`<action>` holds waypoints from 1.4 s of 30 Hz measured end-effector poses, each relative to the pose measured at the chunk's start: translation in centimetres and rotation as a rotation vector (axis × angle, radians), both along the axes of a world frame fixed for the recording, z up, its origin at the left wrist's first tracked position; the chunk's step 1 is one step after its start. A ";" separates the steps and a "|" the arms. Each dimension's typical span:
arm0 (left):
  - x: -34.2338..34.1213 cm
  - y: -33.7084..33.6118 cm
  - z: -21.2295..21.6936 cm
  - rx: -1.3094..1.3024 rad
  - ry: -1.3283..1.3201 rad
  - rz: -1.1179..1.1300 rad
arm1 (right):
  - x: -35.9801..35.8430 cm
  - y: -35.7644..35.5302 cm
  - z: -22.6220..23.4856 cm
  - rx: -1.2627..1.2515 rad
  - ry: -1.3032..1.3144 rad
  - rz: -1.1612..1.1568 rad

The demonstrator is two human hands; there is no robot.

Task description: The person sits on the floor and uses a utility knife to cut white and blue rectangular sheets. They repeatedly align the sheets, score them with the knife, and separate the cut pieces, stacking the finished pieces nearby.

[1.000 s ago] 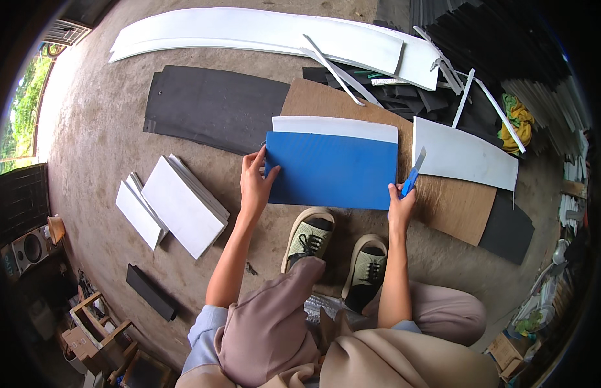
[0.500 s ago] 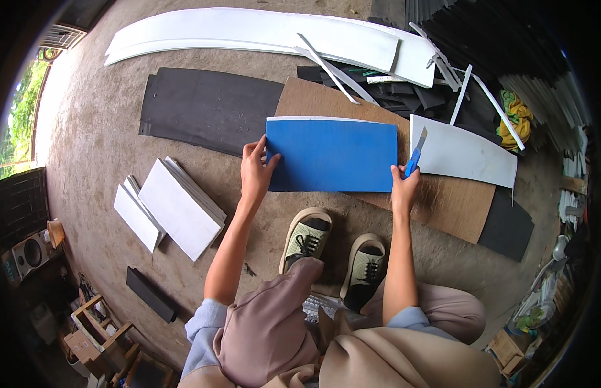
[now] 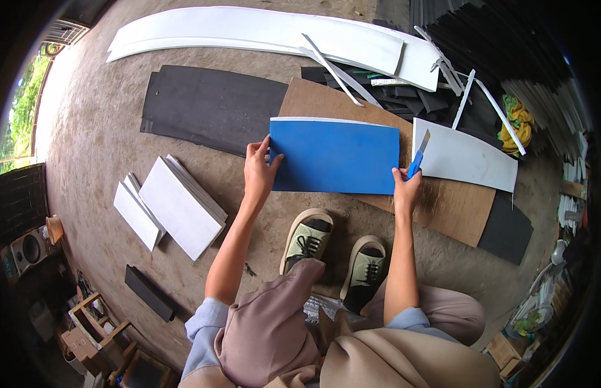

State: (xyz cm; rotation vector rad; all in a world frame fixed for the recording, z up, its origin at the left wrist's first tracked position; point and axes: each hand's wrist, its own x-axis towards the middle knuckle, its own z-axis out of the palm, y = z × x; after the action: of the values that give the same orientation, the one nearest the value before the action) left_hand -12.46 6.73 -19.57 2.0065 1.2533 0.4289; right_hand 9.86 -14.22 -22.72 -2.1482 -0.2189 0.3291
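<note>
A rectangular blue sheet with a white strip showing along its far edge is held out in front of me, over a brown board. At its left edge, my left hand grips it between thumb and fingers. My right hand closes around a blue utility knife and touches the sheet's right edge. The knife's blade is extended and points away from me. Just right of the knife, a white panel lies on the brown board.
Long white sheets lie at the far side, with a dark sheet nearer. White panels and a black block rest on the floor at left. White offcut strips and a yellow cloth are at far right. My shoes are below the sheet.
</note>
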 end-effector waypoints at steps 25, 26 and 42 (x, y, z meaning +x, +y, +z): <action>-0.4 0.9 -0.6 -0.036 -0.021 0.056 | 0.9 0.3 0.9 -0.125 -0.080 0.105; -0.4 0.9 -0.7 -0.054 -0.031 0.064 | 0.9 0.4 0.9 -0.125 -0.071 0.105; 0.8 0.2 1.9 -0.627 -0.553 0.120 | 2.5 -0.7 -0.6 -0.197 0.035 0.142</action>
State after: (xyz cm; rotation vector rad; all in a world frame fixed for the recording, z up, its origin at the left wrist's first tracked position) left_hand -11.65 6.98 -17.64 1.1807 0.9921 0.5232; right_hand 12.38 -14.94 -23.36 -2.3240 -0.3314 0.4870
